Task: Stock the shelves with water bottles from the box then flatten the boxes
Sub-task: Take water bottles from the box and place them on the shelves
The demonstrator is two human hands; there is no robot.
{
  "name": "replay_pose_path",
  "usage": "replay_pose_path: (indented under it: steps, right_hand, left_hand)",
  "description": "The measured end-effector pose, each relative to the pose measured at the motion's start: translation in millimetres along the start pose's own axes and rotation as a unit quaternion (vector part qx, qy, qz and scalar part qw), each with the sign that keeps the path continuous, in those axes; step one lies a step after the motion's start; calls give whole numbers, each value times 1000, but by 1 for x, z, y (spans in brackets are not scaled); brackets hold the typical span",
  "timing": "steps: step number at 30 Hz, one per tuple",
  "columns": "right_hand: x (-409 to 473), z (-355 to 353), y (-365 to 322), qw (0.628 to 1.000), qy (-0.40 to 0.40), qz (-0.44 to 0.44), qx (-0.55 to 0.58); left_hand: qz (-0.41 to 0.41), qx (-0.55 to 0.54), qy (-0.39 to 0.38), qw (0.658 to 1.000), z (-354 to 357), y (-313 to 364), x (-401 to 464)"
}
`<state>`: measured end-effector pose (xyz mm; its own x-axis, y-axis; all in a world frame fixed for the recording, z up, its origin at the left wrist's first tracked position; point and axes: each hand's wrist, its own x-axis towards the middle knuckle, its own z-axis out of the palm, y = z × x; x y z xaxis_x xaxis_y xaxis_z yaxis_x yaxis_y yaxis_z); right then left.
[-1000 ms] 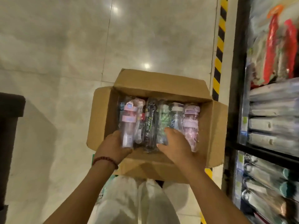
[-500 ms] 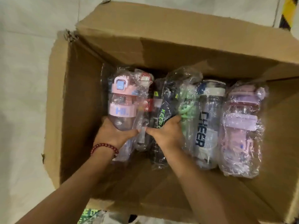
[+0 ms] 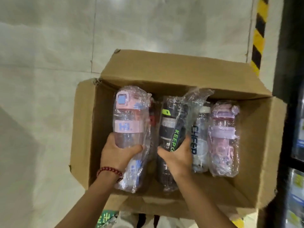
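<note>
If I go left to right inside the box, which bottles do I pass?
Pink "HI" bottle in the left hand → black "KEEP" bottle in the right hand → clear "CHEER" bottle → purple bottle.

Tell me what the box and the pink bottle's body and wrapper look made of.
Box: brown cardboard, matte, with creased flaps and raw torn edges. Pink bottle: body looks like clear hard plastic, since it is see-through; the pink band and lid look opaque plastic. Its wrapper looks like thin plastic film, glossy and crinkled.
</note>
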<state>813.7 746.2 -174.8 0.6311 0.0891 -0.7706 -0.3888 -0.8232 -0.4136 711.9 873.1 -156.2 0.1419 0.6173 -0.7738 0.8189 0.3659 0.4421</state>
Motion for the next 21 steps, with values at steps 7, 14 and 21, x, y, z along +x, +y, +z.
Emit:
replay_pose_path:
  steps: [7, 14, 21]
  right_hand:
    - [-74, -82, -74, 993, 15, -52, 104]
    - [-171, -187, -151, 968, 47, -157, 192]
    - [-304, -286, -176, 935, 56, -226, 269]
  left_hand:
    - [88, 16, 8, 996, -41, 88, -87]
    - [215, 12, 28, 976, -90, 199, -203]
    - [289, 4, 52, 956, -140, 265, -351]
